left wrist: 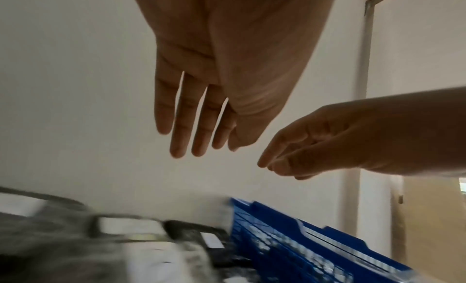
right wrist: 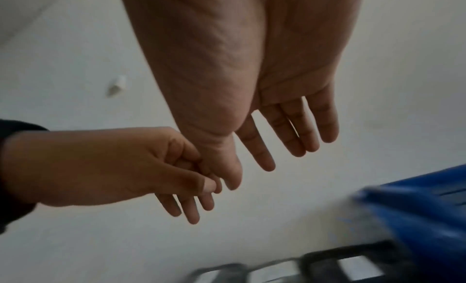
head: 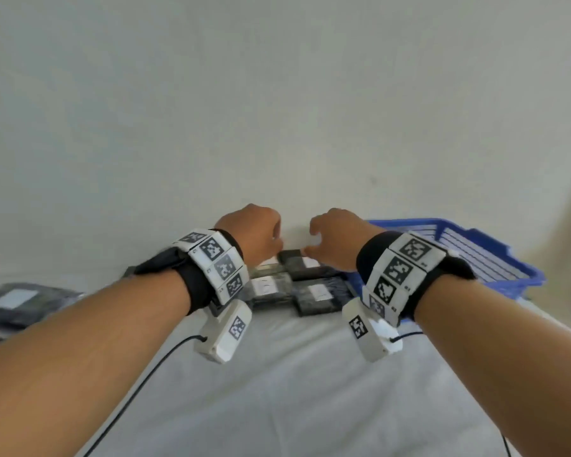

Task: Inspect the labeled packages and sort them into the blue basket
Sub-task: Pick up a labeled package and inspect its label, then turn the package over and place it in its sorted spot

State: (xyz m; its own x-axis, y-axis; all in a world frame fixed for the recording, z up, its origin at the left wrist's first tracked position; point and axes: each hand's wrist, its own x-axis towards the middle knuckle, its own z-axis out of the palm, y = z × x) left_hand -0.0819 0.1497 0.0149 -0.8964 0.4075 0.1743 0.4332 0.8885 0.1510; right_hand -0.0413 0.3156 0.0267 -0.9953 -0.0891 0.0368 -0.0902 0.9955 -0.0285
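Several dark packages with white labels (head: pixel 314 293) lie in a cluster on the white-covered table, just left of the blue basket (head: pixel 475 255). Both hands hover side by side above the cluster's far end. My left hand (head: pixel 257 235) holds nothing; in the left wrist view its fingers (left wrist: pixel 186 127) hang straight and relaxed. My right hand (head: pixel 330 242) is also empty, its fingers (right wrist: pixel 300 131) loosely extended in the right wrist view. The packages (left wrist: pixel 131 229) and the basket (left wrist: pixel 290 239) show blurred below the left hand.
Another dark labelled package (head: pixel 17 301) lies at the table's left edge. A plain wall stands right behind the packages. Cables run from the wrist cameras across the white cloth (head: pixel 294 390) in front. The basket (right wrist: pixel 416 207) appears at the lower right of the right wrist view.
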